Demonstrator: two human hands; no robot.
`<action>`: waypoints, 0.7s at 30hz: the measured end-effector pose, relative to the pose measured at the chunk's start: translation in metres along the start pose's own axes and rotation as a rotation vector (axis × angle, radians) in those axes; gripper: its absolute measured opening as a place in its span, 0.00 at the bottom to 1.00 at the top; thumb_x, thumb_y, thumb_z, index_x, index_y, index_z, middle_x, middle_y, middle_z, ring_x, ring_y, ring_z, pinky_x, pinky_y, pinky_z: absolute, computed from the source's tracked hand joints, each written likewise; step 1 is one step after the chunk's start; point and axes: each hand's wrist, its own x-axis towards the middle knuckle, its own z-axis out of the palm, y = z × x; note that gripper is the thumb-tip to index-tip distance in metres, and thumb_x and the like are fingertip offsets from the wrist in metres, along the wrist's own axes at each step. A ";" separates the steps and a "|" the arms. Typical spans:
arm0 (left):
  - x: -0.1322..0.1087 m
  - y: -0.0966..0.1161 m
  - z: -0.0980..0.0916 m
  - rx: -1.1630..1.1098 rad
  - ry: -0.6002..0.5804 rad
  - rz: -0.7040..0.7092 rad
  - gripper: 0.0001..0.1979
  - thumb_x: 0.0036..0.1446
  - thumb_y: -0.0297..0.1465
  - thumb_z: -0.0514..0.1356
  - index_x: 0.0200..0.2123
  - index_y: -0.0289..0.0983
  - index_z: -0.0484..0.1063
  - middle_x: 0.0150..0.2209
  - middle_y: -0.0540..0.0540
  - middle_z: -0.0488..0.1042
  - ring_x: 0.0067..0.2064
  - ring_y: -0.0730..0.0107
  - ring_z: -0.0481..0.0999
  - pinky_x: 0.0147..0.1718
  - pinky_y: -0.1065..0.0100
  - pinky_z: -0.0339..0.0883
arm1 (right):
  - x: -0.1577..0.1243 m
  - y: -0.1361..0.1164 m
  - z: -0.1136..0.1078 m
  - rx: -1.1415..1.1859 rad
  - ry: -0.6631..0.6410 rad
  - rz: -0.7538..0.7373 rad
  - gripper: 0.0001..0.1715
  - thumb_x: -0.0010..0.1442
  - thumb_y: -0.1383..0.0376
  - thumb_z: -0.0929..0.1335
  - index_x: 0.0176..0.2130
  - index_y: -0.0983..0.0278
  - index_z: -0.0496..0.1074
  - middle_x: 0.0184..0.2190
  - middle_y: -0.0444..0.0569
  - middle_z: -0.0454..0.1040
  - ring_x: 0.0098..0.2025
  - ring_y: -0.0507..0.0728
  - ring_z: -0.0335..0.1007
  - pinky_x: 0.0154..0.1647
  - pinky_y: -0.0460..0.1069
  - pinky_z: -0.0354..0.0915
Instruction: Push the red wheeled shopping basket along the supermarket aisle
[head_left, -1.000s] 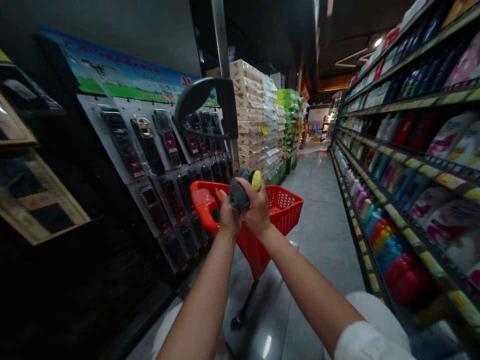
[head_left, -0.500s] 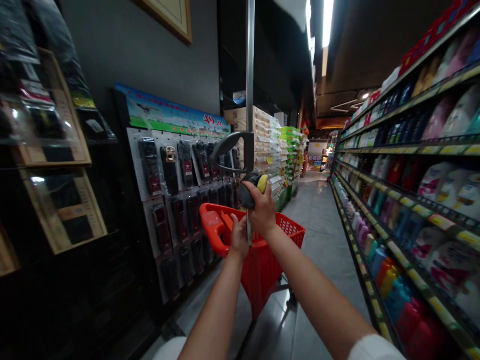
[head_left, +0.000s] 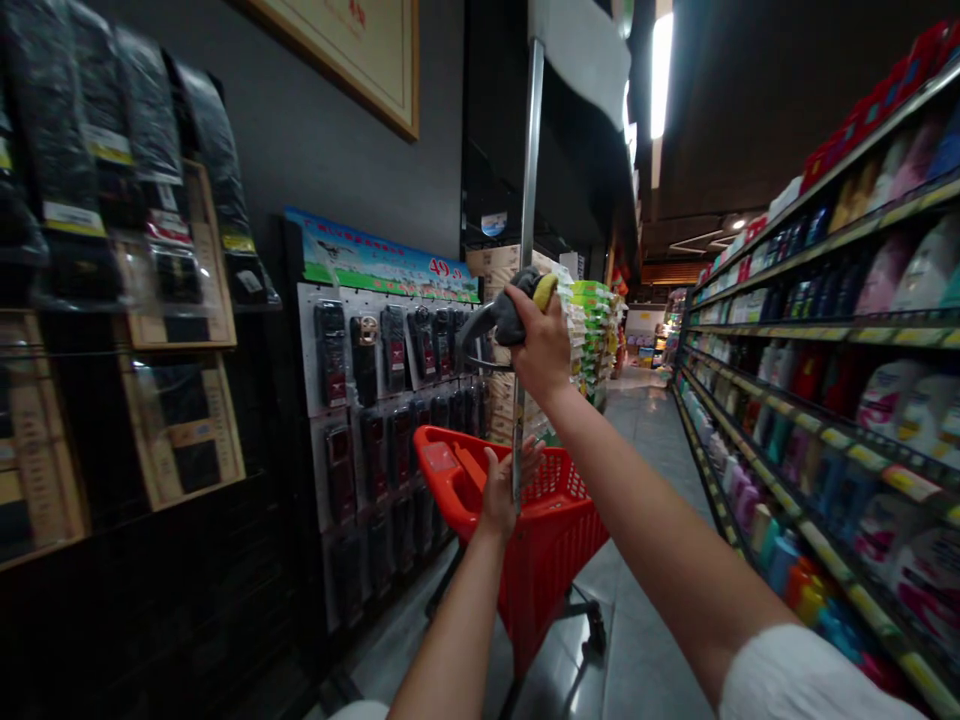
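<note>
Grey tile floor point(head_left: 641, 440) runs away from me through a dimly lit shop, between bottle-laden shelves point(head_left: 795, 325) on my right and a display of hanging packets point(head_left: 375, 460) on my left; nearer, the red cart point(head_left: 551, 545) stands just beyond the metal pole point(head_left: 531, 180), which rises almost upright; half a second ago my two hands were close together low on it, and now they are well apart; my left grip point(head_left: 501, 490) is low, open, fingers loose about the pole, though I cannot tell if the palm touches; my right grip point(head_left: 544, 345) has moved up, closed around the grey cloth point(head_left: 514, 305), yellow showing at one side; the cloth now sits against the pole by its dark handle point(head_left: 476, 335), so I judge that this higher stretch is being wiped.
</note>
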 end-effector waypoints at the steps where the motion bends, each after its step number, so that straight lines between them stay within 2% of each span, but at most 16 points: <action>1: 0.000 -0.001 0.000 0.017 0.007 0.010 0.38 0.60 0.55 0.38 0.50 0.35 0.74 0.49 0.37 0.76 0.57 0.55 0.70 0.60 0.54 0.54 | 0.004 -0.004 0.000 0.009 -0.017 -0.051 0.38 0.56 0.74 0.62 0.63 0.53 0.56 0.60 0.52 0.51 0.59 0.69 0.52 0.53 0.67 0.62; 6: 0.000 -0.004 0.002 0.065 0.031 0.025 0.37 0.62 0.53 0.36 0.48 0.37 0.76 0.48 0.39 0.77 0.57 0.54 0.70 0.61 0.54 0.53 | 0.000 -0.029 -0.008 -0.009 -0.216 -0.377 0.31 0.55 0.74 0.66 0.55 0.49 0.67 0.59 0.44 0.58 0.55 0.63 0.56 0.53 0.59 0.64; 9: 0.000 -0.003 0.003 0.054 0.033 0.026 0.36 0.62 0.52 0.36 0.47 0.38 0.77 0.47 0.40 0.78 0.57 0.54 0.70 0.61 0.54 0.53 | -0.014 -0.027 -0.010 -0.018 -0.296 -0.510 0.29 0.57 0.74 0.66 0.53 0.47 0.69 0.58 0.41 0.61 0.51 0.60 0.59 0.51 0.56 0.66; 11: 0.000 -0.001 0.003 0.030 0.023 0.023 0.37 0.62 0.53 0.36 0.46 0.38 0.77 0.47 0.40 0.78 0.57 0.55 0.70 0.61 0.54 0.53 | -0.030 -0.014 -0.010 -0.027 -0.308 -0.515 0.29 0.58 0.74 0.65 0.54 0.46 0.68 0.56 0.43 0.63 0.49 0.58 0.60 0.49 0.54 0.66; 15: 0.002 0.000 0.001 -0.031 0.038 -0.004 0.38 0.61 0.53 0.36 0.46 0.35 0.77 0.48 0.38 0.77 0.55 0.55 0.72 0.59 0.56 0.57 | -0.078 0.025 -0.014 -0.113 -0.318 -0.413 0.28 0.59 0.72 0.65 0.55 0.48 0.68 0.50 0.50 0.65 0.46 0.58 0.61 0.46 0.53 0.66; 17: 0.004 0.000 0.001 -0.063 0.040 -0.016 0.39 0.61 0.54 0.37 0.46 0.34 0.77 0.47 0.37 0.77 0.54 0.55 0.73 0.57 0.56 0.60 | -0.096 0.040 -0.023 -0.198 -0.385 -0.419 0.27 0.59 0.71 0.66 0.55 0.49 0.69 0.50 0.51 0.65 0.45 0.58 0.61 0.45 0.52 0.66; 19: 0.006 -0.001 0.002 -0.083 0.033 -0.029 0.40 0.60 0.55 0.37 0.47 0.33 0.76 0.47 0.36 0.77 0.52 0.55 0.74 0.55 0.56 0.61 | -0.101 0.045 -0.033 -0.281 -0.469 -0.449 0.26 0.60 0.69 0.65 0.55 0.48 0.68 0.51 0.52 0.64 0.45 0.59 0.61 0.43 0.52 0.66; 21: 0.006 -0.001 0.004 -0.078 0.023 -0.035 0.40 0.61 0.55 0.35 0.48 0.33 0.76 0.47 0.36 0.77 0.52 0.56 0.74 0.55 0.56 0.62 | -0.092 0.043 -0.041 -0.342 -0.489 -0.417 0.26 0.61 0.69 0.64 0.55 0.48 0.68 0.53 0.52 0.63 0.46 0.59 0.60 0.42 0.51 0.66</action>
